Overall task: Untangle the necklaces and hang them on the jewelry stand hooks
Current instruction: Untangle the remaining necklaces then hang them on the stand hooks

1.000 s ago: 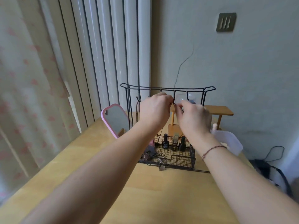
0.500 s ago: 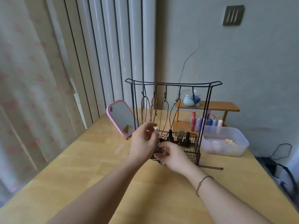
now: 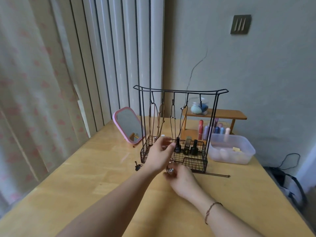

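A black wire jewelry stand (image 3: 179, 91) rises from the wooden table (image 3: 85, 177), its flat top bar carrying a row of small hooks above a mesh basket base. Four cord necklaces (image 3: 172, 117) hang from the hooks as long thin loops: two brownish ones on the left hooks, two dark ones beside them, the rightmost with a small metal clasp near its hook. The farthest-right hook is bare.

The right hand (image 3: 183, 178) sits low at the basket's front edge, fingers curled round a small silvery, ring-like pendant (image 3: 170, 170) that peeks out above its knuckles; whether a cord trails from it cannot be told. Just above and left of that grip, the left hand (image 3: 159, 155) hovers over the basket's front-left corner with fingers loosely spread and holding nothing visible. A braided cord bracelet (image 3: 211, 210) circles the right wrist.

Beyond the grip, inside the basket, stand three dark nail-polish bottles (image 3: 186, 147). Left of the hands a small dark object (image 3: 137, 166) lies on the table, and farther left a pink-framed mirror (image 3: 128, 124) leans back. To the right sits a translucent plastic box (image 3: 232, 149), with a small wooden shelf (image 3: 218, 115) behind it.
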`<state>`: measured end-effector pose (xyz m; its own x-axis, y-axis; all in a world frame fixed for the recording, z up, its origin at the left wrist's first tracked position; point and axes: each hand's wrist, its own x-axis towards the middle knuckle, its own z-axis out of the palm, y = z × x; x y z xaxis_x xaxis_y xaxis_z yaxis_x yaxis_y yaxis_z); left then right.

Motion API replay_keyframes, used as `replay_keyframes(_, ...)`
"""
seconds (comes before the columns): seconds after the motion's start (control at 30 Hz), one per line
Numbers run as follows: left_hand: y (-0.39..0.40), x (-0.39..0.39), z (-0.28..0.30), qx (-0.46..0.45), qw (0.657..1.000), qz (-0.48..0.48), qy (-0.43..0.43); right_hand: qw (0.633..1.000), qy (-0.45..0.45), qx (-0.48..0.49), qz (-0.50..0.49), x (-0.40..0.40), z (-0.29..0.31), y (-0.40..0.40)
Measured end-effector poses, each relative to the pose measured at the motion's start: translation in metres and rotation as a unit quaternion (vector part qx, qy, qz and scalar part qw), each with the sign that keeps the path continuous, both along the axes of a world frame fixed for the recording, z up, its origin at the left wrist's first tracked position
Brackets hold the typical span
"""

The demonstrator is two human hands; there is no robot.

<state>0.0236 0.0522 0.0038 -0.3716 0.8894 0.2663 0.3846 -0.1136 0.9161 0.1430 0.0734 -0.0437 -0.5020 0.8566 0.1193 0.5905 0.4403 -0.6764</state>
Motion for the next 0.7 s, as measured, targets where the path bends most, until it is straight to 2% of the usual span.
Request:
replay_keyframes(0.07,0.004,-0.001,0.007,-0.005,1.0,-0.007,-0.029,1.0,0.012,0.01,-0.001,0.003,0.0,0.001)
replay_keyframes(0.1,0.004,-0.001,0.009,0.0,1.0,0.005,-0.018,0.999,0.017,0.027,-0.011,0.005,0.001,0.0)
replay_keyframes(0.17,0.004,0.0,0.015,0.042,0.996,0.058,0.047,0.993,0.025,0.098,-0.066,0.013,0.005,0.0)
replay_keyframes(0.3,0.003,-0.004,0.047,0.156,0.963,0.125,0.179,0.954,0.07,0.243,-0.16,0.026,0.022,0.013)
replay_keyframes(0.43,0.017,-0.008,0.081,0.105,0.951,0.15,0.25,0.941,0.158,0.232,-0.188,0.022,0.057,0.027)
replay_keyframes(0.57,0.033,-0.009,0.085,0.052,0.941,0.134,0.307,0.941,0.203,0.21,-0.169,0.007,0.091,0.03)
replay_keyframes(0.7,0.032,-0.013,0.083,0.05,0.939,0.129,0.315,0.917,0.231,0.292,-0.141,-0.003,0.104,0.025)
